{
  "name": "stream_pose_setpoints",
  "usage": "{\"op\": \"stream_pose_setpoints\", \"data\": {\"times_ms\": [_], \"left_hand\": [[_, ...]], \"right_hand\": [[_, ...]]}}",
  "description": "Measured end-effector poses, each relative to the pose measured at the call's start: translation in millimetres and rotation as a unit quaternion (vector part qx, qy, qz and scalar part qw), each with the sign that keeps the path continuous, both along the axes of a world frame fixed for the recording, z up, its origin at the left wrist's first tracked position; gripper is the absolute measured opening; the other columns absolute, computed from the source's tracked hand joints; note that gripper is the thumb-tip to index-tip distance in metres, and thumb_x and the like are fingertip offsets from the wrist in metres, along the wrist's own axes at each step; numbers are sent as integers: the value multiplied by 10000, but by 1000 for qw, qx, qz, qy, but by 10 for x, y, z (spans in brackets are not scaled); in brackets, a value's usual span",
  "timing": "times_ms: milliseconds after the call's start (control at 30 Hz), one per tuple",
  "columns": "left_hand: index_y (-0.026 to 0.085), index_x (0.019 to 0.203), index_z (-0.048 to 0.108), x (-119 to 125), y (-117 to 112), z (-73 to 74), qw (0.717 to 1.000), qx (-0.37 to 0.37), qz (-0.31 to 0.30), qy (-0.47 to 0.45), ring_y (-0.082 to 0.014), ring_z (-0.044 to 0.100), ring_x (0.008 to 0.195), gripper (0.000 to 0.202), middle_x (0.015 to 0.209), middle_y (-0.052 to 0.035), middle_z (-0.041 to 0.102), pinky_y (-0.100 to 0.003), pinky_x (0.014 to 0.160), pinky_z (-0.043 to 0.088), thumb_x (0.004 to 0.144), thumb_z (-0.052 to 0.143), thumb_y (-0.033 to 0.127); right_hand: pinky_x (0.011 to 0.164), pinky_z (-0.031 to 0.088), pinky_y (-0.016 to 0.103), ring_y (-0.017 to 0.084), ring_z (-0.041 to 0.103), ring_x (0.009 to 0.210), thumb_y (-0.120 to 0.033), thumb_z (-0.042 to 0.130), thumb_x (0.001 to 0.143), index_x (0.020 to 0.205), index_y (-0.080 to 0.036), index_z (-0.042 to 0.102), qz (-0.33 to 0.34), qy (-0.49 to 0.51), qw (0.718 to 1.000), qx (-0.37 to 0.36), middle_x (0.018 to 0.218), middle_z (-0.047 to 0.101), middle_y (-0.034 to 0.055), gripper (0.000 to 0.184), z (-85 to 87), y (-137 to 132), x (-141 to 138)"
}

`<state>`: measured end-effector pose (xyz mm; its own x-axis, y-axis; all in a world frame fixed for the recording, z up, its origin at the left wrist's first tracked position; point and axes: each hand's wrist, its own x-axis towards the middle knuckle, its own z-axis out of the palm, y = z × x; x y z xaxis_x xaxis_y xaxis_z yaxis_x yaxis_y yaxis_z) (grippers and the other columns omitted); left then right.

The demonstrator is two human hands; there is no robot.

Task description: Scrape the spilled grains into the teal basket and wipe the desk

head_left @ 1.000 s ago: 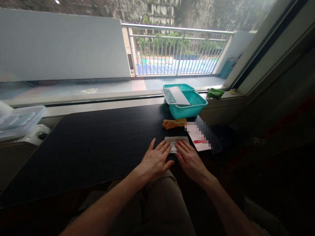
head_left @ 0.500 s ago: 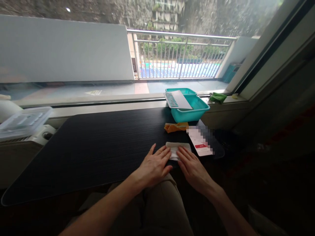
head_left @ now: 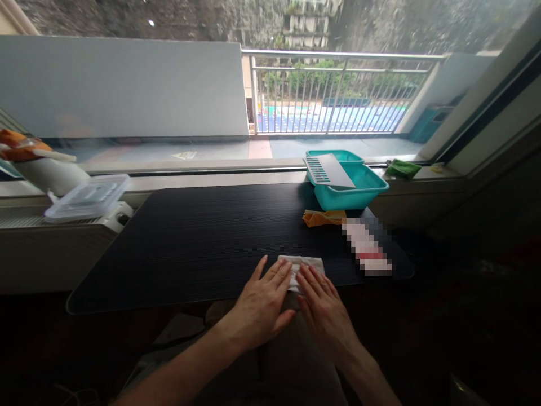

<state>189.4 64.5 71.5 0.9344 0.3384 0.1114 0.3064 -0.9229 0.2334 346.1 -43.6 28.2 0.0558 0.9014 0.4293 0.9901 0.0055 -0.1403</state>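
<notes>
A small folded white cloth lies near the front edge of a dark wood-grain table. My left hand rests flat on the cloth's left part, fingers stretched out. My right hand lies flat beside it, its fingertips on the cloth's right part. Both hands press down on the cloth and grip nothing. The near part of the cloth is hidden under my fingers.
A teal plastic basin with a grey slotted board across it stands at the table's back right. An orange cloth and a blurred white card lie right of my hands. A clear lidded box sits far left, a green cloth on the sill.
My head has moved, so the whole scene sits further right and the table's left end shows. Both hands and the cloth have slid a little toward the table's front edge.
</notes>
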Motion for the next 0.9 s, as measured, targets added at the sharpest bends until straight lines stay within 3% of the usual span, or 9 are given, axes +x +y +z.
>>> {"op": "stream_pose_setpoints", "data": {"times_ms": [100,167,233,367,433,500,700,767,900], "left_hand": [[90,1382,384,144,-45,-7,1000,-8,-12,-14,-248,310,1384,640,1465,-149,396,-448,1174,103,875,520,456],[105,1395,364,118,-25,-30,1000,-10,-15,-19,-244,311,1384,644,1471,-138,390,-445,1173,114,866,539,428],[141,1419,325,-83,32,-53,1000,-6,-6,-13,-233,299,1390,640,1491,-113,362,-451,1171,118,867,539,384],[189,1432,302,-706,153,-60,999,31,37,13,-219,347,1367,622,1479,-87,388,-474,1167,113,854,525,248],[193,1424,321,-852,175,-53,998,46,49,19,-227,354,1363,612,1480,-89,386,-483,1165,113,847,521,227],[183,1418,335,-789,149,-56,998,39,49,22,-234,334,1374,598,1488,-95,366,-494,1164,112,853,520,246],[155,1427,312,-190,-23,-131,1000,-6,10,-17,-233,226,1418,608,1521,-104,292,-499,1170,76,894,493,387],[159,1442,277,-236,-10,-156,1000,-2,15,-18,-221,212,1423,627,1528,-86,279,-491,1174,63,891,497,363],[173,1458,238,-687,76,-156,997,36,63,9,-218,244,1412,662,1525,-66,292,-493,1173,77,854,505,220]], "right_hand": [[1028,399,416,236,432,1308,-282,386,958,1294,-132,530,0,-11,1000,1,1393,504,111,395,-24,-72,132],[1033,391,436,255,423,1313,-301,402,952,1307,-110,516,-5,-22,1000,8,1402,489,131,419,-50,-51,111],[1041,383,447,266,408,1323,-288,418,942,1317,-93,506,4,-27,1000,12,1414,470,140,431,-57,39,-54],[1061,386,420,241,399,1332,-226,427,929,1319,-126,516,57,8,998,-10,1429,460,89,412,35,272,-525],[1070,389,401,223,408,1327,-212,425,929,1317,-149,523,79,35,996,-28,1424,469,62,405,96,319,-601],[1067,398,400,221,418,1320,-210,424,932,1317,-161,524,88,47,994,-40,1416,481,58,401,116,276,-507],[1004,455,474,279,459,1286,-247,448,928,1322,-181,517,37,38,998,19,1399,492,125,405,-66,-25,-3],[995,460,485,293,460,1283,-248,467,918,1327,-161,510,35,29,998,33,1396,490,146,421,-102,23,-85],[1033,434,453,274,437,1304,-219,444,920,1317,-118,520,65,38,997,5,1396,492,134,417,-15,302,-564]]}}
